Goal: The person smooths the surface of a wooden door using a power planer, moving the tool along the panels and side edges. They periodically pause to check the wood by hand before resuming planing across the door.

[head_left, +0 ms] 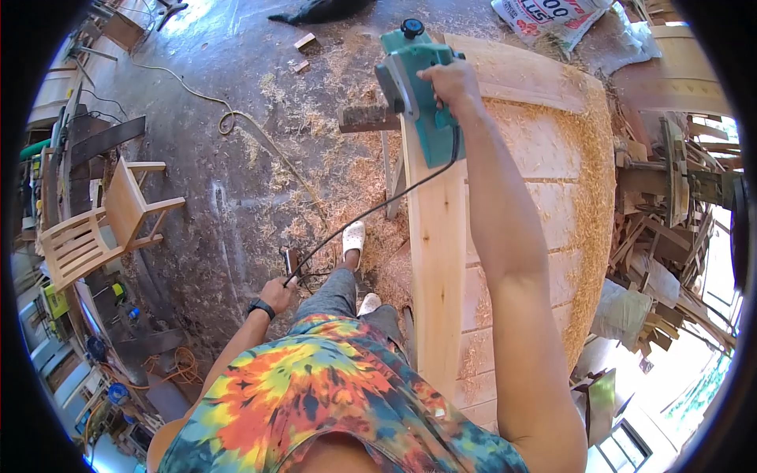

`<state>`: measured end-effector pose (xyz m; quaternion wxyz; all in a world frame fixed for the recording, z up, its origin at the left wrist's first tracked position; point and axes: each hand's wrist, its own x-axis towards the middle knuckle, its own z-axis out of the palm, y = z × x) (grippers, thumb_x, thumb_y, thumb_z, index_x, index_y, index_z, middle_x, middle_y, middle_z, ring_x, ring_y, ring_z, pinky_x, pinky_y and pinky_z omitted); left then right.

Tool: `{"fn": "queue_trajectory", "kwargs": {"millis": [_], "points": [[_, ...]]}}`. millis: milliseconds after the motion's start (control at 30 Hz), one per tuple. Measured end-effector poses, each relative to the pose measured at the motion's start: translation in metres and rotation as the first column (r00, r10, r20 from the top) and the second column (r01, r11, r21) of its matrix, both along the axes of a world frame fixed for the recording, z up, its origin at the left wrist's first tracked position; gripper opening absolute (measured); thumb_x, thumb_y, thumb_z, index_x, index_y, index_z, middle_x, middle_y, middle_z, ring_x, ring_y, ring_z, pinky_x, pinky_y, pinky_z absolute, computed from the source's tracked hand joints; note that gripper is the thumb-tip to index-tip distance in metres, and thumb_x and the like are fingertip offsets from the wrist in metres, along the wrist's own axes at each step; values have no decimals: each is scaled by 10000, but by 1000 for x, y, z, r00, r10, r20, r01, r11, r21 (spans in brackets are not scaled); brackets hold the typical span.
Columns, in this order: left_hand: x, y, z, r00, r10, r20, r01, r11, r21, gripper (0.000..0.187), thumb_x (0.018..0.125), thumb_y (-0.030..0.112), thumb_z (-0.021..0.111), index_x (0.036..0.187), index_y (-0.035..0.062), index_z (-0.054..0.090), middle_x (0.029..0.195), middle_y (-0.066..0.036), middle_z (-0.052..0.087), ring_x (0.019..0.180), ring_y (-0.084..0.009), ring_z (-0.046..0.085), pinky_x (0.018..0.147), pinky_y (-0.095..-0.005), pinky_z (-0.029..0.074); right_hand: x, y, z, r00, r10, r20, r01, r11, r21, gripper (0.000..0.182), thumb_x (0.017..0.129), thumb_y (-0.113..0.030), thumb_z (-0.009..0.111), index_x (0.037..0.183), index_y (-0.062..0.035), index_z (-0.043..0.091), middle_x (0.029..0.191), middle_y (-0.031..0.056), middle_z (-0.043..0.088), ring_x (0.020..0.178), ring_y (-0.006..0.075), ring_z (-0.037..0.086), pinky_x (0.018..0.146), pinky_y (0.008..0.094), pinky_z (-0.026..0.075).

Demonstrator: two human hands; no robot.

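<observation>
My right hand (455, 87) is wrapped around the handle of a teal electric planer (430, 130). The planer sits over the far end of a pale wooden edge board (438, 260), part of a large panelled wooden piece (516, 213) covered in shavings. A black power cord (371, 203) runs from the planer's rear down to my left hand (277, 295). Low by my left side, that hand is closed on the cord, well apart from the wood. Whether the planer's sole touches the board is hidden.
A beam (367, 119) supports the panelled piece. Wood shavings (587, 260) lie along its right side and on the floor. A yellowish cord (272, 142) crosses the floor at left, near a wooden chair (130, 209). Scrap wood (670, 229) is piled right; a printed bag (548, 24) lies beyond.
</observation>
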<state>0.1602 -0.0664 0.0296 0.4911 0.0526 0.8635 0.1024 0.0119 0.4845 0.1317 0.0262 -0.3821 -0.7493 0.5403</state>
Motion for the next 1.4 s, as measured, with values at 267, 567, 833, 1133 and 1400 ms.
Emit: {"fn": "queue_trajectory", "kwargs": {"millis": [267, 567, 833, 1133, 1400], "points": [[-37, 40, 31, 989, 69, -134, -37, 972, 232, 504, 977, 479, 542, 860, 27, 733, 761, -233, 672, 749, -406, 654, 713, -474, 499, -107, 68, -18, 984, -24, -174, 41, 995, 95, 318, 783, -297, 820, 693, -15, 703, 605, 76, 641, 466, 174, 588, 448, 343, 457], [4, -67, -7, 964, -230, -132, 223, 972, -70, 571, 973, 508, 527, 961, -31, 717, 962, -308, 682, 978, -466, 657, 821, -514, 511, 103, -23, -5, 875, -34, -482, 127, 979, 161, 299, 770, -216, 824, 956, -9, 716, 773, 95, 710, 656, 224, 651, 634, 378, 536], [14, -110, -31, 782, -588, -206, 542, 805, -242, 644, 937, 602, 533, 880, -2, 751, 946, -296, 696, 961, -451, 673, 813, -497, 550, 469, -260, 33, 835, -399, -378, 413, 910, -47, 336, 790, -52, 807, 1087, 30, 672, 722, -7, 611, 594, 87, 526, 529, 268, 422], [122, -80, -32, 361, -883, -300, 932, 335, 137, 401, 954, 405, 544, 895, 74, 763, 910, -252, 697, 906, -437, 681, 799, -515, 542, 776, -627, 56, 257, -945, -203, 963, 269, -34, 311, 789, -62, 810, 1052, 29, 671, 720, 7, 619, 501, 88, 528, 463, 277, 411], [292, -68, -51, -451, -837, -311, 862, -498, 90, 351, 887, 356, 635, 835, 27, 745, 901, -252, 701, 875, -429, 680, 801, -511, 545, 848, -879, 142, -511, -840, -180, 859, -504, -87, 298, 823, -47, 785, 1077, 43, 657, 731, 56, 631, 492, 115, 536, 434, 294, 402]]}}
